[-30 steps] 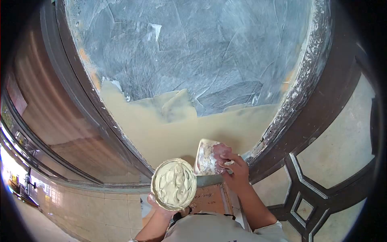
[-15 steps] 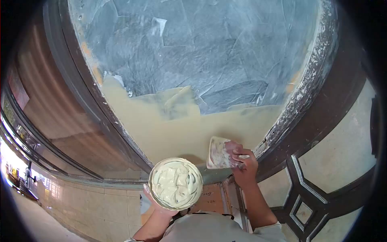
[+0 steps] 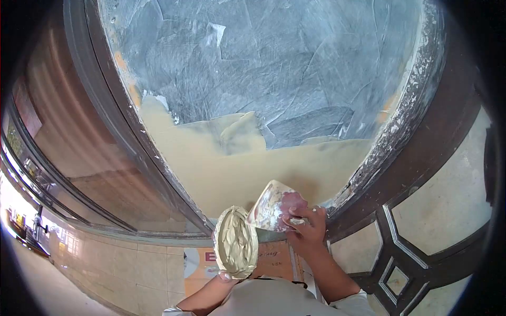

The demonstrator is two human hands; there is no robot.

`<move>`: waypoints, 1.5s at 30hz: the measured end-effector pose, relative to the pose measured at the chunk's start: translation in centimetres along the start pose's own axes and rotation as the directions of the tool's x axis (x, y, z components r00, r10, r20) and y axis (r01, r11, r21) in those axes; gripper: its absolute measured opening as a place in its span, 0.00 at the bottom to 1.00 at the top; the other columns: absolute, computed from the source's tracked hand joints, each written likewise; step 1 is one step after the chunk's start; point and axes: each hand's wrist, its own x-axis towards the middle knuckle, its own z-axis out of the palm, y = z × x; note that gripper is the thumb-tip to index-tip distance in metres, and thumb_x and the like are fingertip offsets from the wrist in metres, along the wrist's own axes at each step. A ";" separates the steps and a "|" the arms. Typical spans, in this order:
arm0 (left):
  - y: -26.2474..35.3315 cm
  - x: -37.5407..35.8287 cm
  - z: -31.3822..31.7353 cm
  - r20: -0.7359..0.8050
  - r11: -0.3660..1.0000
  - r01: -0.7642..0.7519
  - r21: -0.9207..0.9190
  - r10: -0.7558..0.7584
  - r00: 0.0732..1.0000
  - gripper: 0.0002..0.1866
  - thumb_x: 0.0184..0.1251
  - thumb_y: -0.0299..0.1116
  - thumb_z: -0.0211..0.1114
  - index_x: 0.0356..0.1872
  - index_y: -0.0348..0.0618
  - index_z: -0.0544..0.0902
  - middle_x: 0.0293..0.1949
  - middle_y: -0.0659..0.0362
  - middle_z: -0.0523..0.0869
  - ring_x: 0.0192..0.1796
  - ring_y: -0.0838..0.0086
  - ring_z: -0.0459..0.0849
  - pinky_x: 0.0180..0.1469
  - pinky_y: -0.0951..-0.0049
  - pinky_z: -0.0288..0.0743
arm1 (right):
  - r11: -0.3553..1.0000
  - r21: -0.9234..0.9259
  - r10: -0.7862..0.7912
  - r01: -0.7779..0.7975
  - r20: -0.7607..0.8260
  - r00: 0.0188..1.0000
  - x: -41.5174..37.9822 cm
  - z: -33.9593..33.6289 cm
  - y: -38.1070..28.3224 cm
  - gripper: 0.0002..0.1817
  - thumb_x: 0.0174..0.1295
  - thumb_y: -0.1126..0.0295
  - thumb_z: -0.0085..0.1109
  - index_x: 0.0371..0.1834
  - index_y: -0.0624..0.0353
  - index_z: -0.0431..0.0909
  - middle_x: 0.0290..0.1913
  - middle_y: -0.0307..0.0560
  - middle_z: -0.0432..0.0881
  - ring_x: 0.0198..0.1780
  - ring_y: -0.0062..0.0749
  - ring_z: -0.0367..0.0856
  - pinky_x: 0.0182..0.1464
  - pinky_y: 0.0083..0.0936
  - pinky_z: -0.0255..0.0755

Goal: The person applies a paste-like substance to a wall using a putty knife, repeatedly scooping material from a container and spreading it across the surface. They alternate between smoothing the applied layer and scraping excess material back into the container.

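Note:
My left hand (image 3: 224, 279) is closed on a round tub of cream putty (image 3: 236, 243), gripping it low at its side. The tub is tilted to the right, and its putty surface looks thick and ridged. In my right hand (image 3: 310, 227) is a flat putty spreader (image 3: 273, 206), its face smeared with white and cream. The spreader's left corner is at the tub's right rim, touching or very close. Beyond both hands, a smooth cream layer (image 3: 211, 174) covers the lower part of the blue-grey wall panel (image 3: 263, 68).
Dark frame strips (image 3: 150, 168) border the panel on the left, and a chipped, paint-spotted edge (image 3: 395, 126) runs down the right. A patterned dark door (image 3: 392, 274) stands at right. Printed orange cardboard (image 3: 197, 271) lies below, beside floor tiles (image 3: 150, 263).
The tub has tipped from nearly face-on to a steep tilt and shifted slightly right. The spreader has moved left off the panel to the tub's rim, and its blade has turned.

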 end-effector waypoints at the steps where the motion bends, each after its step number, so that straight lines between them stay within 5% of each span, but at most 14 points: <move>1: -0.3 0.1 -0.3 -0.048 0.996 0.053 -0.073 -0.056 0.997 0.64 0.41 0.61 0.79 0.78 0.57 0.48 0.77 0.59 0.55 0.76 0.63 0.59 0.75 0.57 0.60 | 1.000 -0.029 -0.003 0.003 -0.001 1.000 -0.1 0.1 0.1 0.20 0.37 0.73 0.74 0.38 0.43 0.87 0.50 0.33 0.81 0.41 0.35 0.76 0.45 0.38 0.63; 4: -2.9 -1.2 -2.1 -0.233 0.996 0.060 0.065 -0.043 0.972 0.57 0.52 0.57 0.74 0.78 0.57 0.47 0.75 0.59 0.57 0.75 0.65 0.59 0.75 0.59 0.60 | 0.997 -0.078 0.008 -0.007 0.009 1.000 -0.1 0.3 -0.2 0.19 0.37 0.70 0.75 0.37 0.42 0.86 0.50 0.31 0.81 0.43 0.34 0.75 0.46 0.39 0.61; 5: -3.5 -0.9 -2.9 0.033 0.981 -0.143 0.133 0.140 0.990 0.53 0.56 0.56 0.71 0.77 0.57 0.46 0.73 0.59 0.57 0.75 0.64 0.59 0.74 0.59 0.60 | 0.995 -0.099 0.020 -0.017 0.020 1.000 0.0 0.4 -0.3 0.18 0.38 0.69 0.75 0.37 0.41 0.86 0.50 0.30 0.81 0.43 0.34 0.74 0.47 0.39 0.60; 6: -4.1 -1.0 -3.3 0.036 0.981 -0.142 0.134 0.138 0.990 0.53 0.56 0.56 0.71 0.77 0.57 0.46 0.73 0.59 0.57 0.75 0.64 0.59 0.74 0.59 0.60 | 0.995 -0.100 0.021 -0.019 0.017 1.000 0.2 0.4 -0.5 0.18 0.38 0.69 0.75 0.37 0.41 0.86 0.50 0.30 0.81 0.43 0.34 0.74 0.47 0.39 0.60; 9: -3.9 -0.2 -1.4 -0.175 0.953 -0.037 0.300 0.093 0.980 0.49 0.62 0.54 0.66 0.77 0.56 0.46 0.74 0.58 0.56 0.74 0.64 0.60 0.74 0.60 0.59 | 0.993 -0.118 -0.007 0.009 0.012 1.000 0.6 0.5 -1.0 0.19 0.36 0.72 0.73 0.37 0.43 0.86 0.47 0.33 0.81 0.43 0.34 0.75 0.47 0.37 0.60; 18: -6.2 0.0 -4.2 -0.048 0.801 -0.153 0.578 0.221 0.974 0.67 0.39 0.72 0.71 0.77 0.54 0.43 0.75 0.43 0.45 0.76 0.46 0.49 0.73 0.44 0.49 | 0.988 -0.139 -0.072 0.064 -0.056 0.996 1.1 0.6 -1.3 0.23 0.34 0.75 0.71 0.39 0.42 0.86 0.44 0.30 0.81 0.41 0.33 0.75 0.46 0.36 0.59; 20: -6.2 1.4 -3.5 -0.302 0.842 -0.105 0.529 0.303 0.904 0.30 0.74 0.60 0.46 0.70 0.56 0.65 0.64 0.64 0.72 0.64 0.75 0.71 0.66 0.68 0.66 | 0.995 -0.089 -0.059 0.053 -0.066 0.996 0.8 0.7 -1.1 0.23 0.35 0.76 0.70 0.40 0.43 0.86 0.44 0.30 0.80 0.41 0.32 0.75 0.45 0.37 0.59; 24: -3.2 0.9 0.0 0.051 0.762 -0.305 0.572 0.338 0.940 0.66 0.45 0.73 0.69 0.77 0.50 0.42 0.74 0.49 0.51 0.75 0.56 0.54 0.73 0.51 0.53 | 0.997 -0.071 -0.047 0.041 -0.083 0.995 0.9 0.7 -0.5 0.22 0.36 0.76 0.70 0.39 0.45 0.85 0.42 0.33 0.81 0.40 0.34 0.77 0.44 0.36 0.61; 28: -4.2 -0.8 -2.8 -0.144 0.962 -0.062 0.266 0.103 0.984 0.67 0.42 0.73 0.70 0.77 0.50 0.43 0.73 0.52 0.55 0.73 0.59 0.58 0.72 0.55 0.57 | 0.978 0.143 0.161 -0.153 -0.047 0.986 1.0 1.2 0.5 0.14 0.49 0.75 0.69 0.40 0.51 0.84 0.38 0.40 0.82 0.31 0.27 0.76 0.34 0.29 0.68; 30: -3.8 -1.5 -3.8 -0.183 0.978 -0.041 0.204 0.079 0.980 0.67 0.42 0.74 0.71 0.77 0.51 0.44 0.72 0.55 0.57 0.71 0.60 0.62 0.70 0.57 0.62 | 0.904 0.309 0.312 -0.297 0.002 0.950 0.0 2.2 1.0 0.11 0.56 0.74 0.67 0.43 0.54 0.83 0.37 0.42 0.83 0.28 0.23 0.75 0.30 0.25 0.69; 32: -2.7 -2.4 -4.9 -0.259 0.990 0.131 0.059 -0.112 0.959 0.64 0.43 0.74 0.69 0.76 0.48 0.49 0.69 0.56 0.64 0.68 0.63 0.68 0.67 0.59 0.69 | 0.467 0.517 0.631 -0.717 0.374 0.680 -1.3 3.7 2.2 0.09 0.64 0.72 0.64 0.45 0.61 0.80 0.32 0.41 0.82 0.25 0.16 0.75 0.26 0.15 0.70; 35: -1.5 -2.7 -6.5 -0.357 0.992 0.114 0.049 -0.089 0.930 0.60 0.43 0.74 0.68 0.73 0.47 0.58 0.65 0.55 0.71 0.62 0.59 0.77 0.58 0.60 0.81 | 0.219 0.574 0.655 -0.789 0.513 0.555 -1.2 5.4 2.6 0.12 0.66 0.69 0.63 0.48 0.63 0.77 0.31 0.38 0.82 0.29 0.15 0.76 0.30 0.18 0.72; 41: 2.3 -2.7 -8.1 -0.357 0.986 0.069 0.149 -0.011 0.934 0.58 0.46 0.75 0.65 0.73 0.46 0.60 0.66 0.55 0.72 0.65 0.61 0.74 0.64 0.58 0.74 | 0.763 0.338 0.531 -0.551 0.157 0.833 7.6 4.9 1.0 0.16 0.65 0.62 0.64 0.48 0.62 0.75 0.29 0.45 0.84 0.29 0.29 0.82 0.33 0.29 0.75; 45: 4.2 -2.5 -9.3 -0.317 0.983 0.004 0.182 0.055 0.947 0.57 0.49 0.74 0.65 0.74 0.46 0.59 0.68 0.55 0.70 0.67 0.61 0.73 0.67 0.58 0.72 | 0.886 0.104 0.443 -0.452 0.102 0.891 14.6 4.5 -3.2 0.19 0.63 0.58 0.64 0.48 0.60 0.74 0.31 0.52 0.84 0.32 0.44 0.85 0.35 0.36 0.76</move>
